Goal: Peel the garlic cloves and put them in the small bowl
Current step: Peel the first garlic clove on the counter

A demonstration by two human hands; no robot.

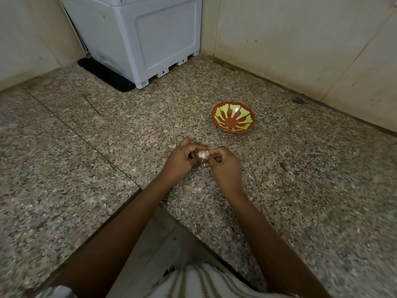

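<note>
A pale garlic clove [202,154] with papery skin sits between the fingertips of both hands, above the speckled granite counter [86,160]. My left hand [182,159] grips it from the left with curled fingers. My right hand [223,163] pinches it from the right. The small bowl [232,117], red-brown with a yellow-green ray pattern, stands on the counter beyond and to the right of my hands, with nothing visible inside it.
A grey plastic appliance [139,37] stands at the back on a black mat [105,75]. Tiled walls [300,39] close the counter at the back and right. The counter has an inner corner edge near my body, over a lower floor [159,244].
</note>
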